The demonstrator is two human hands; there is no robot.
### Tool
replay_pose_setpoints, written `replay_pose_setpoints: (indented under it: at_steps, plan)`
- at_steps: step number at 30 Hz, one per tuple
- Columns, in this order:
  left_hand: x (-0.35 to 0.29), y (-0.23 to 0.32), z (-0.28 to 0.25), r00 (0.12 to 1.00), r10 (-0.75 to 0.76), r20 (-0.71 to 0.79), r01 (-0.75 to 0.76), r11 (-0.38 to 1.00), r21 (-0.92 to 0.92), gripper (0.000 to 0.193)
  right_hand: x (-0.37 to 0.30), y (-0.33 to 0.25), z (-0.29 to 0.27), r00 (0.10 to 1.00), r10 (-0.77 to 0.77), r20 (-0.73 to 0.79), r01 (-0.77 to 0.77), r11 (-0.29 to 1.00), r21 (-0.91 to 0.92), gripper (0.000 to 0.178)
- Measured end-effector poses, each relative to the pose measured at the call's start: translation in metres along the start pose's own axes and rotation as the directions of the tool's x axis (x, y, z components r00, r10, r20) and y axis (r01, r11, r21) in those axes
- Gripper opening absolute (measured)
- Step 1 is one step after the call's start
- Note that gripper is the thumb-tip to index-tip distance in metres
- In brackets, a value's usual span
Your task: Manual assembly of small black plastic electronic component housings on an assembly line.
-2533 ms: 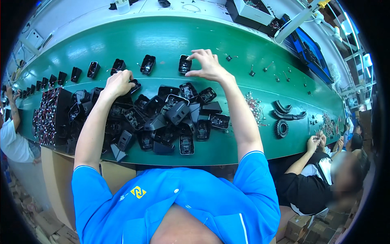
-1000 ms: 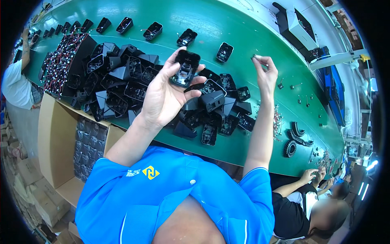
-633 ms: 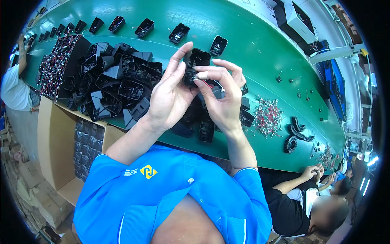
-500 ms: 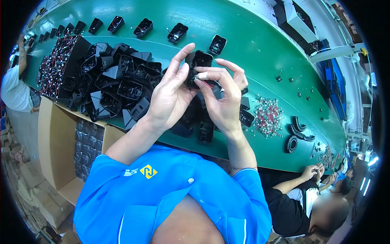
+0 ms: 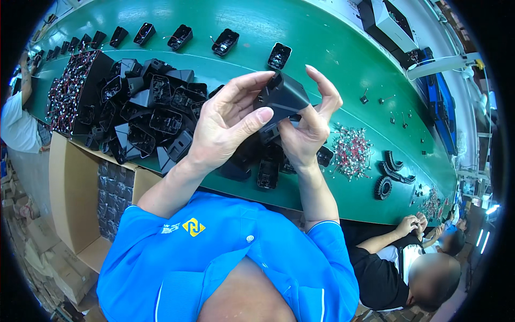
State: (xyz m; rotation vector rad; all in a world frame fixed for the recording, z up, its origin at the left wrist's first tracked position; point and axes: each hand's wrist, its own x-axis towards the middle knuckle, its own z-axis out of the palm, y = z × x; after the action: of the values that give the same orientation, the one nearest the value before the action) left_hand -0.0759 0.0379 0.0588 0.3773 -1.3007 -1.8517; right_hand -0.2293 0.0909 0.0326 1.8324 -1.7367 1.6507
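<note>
Between my hands, over the near part of the bench, is a black plastic housing (image 5: 288, 98) with its smooth outer wall turned up. My left hand (image 5: 217, 126) grips its left end, thumb on the near side and fingers at the far edge. My right hand (image 5: 308, 134) holds the right side with the lower fingers and thumb, while one finger points up and away. The inside of the held housing is mostly hidden. Just beyond it an open black housing (image 5: 279, 56) stands on the green bench. Several more housings (image 5: 267, 173) lie beneath my hands.
Left of me is a heap of black housings (image 5: 166, 121), beside a box of small wired parts (image 5: 67, 102). A row of housings (image 5: 179, 37) runs along the green bench (image 5: 332, 70). Wired connectors (image 5: 351, 152) lie right. An open carton (image 5: 72, 198) stands left; a co-worker (image 5: 383, 273) sits right.
The housing has been turned over from its open side to its smooth outer wall. My right fingers have left its inside and now hold its right side.
</note>
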Motion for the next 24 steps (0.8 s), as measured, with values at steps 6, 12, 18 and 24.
replay_pose_setpoints:
  at_steps: [6,12,18,24]
  plan:
    - [-0.004,-0.002,-0.003,1.000,-0.016,-0.009,0.017,0.999,0.039,0.050,-0.006,0.009,0.005,1.000,0.005,-0.022,-0.001,0.986,0.164,0.029]
    - [-0.004,-0.008,0.001,0.998,0.054,-0.013,-0.053,0.994,0.091,0.047,-0.012,0.009,0.009,0.994,0.108,-0.022,-0.096,0.946,0.310,0.026]
    - [0.002,-0.010,-0.011,0.976,-0.161,-0.150,0.139,0.979,-0.147,0.042,0.001,0.004,0.004,0.989,0.058,0.133,-0.082,0.980,0.184,0.022]
    - [0.010,-0.017,-0.002,0.935,-0.302,-0.186,0.260,0.940,-0.221,0.038,0.002,0.011,0.010,0.981,0.070,0.180,-0.076,0.997,0.028,0.023]
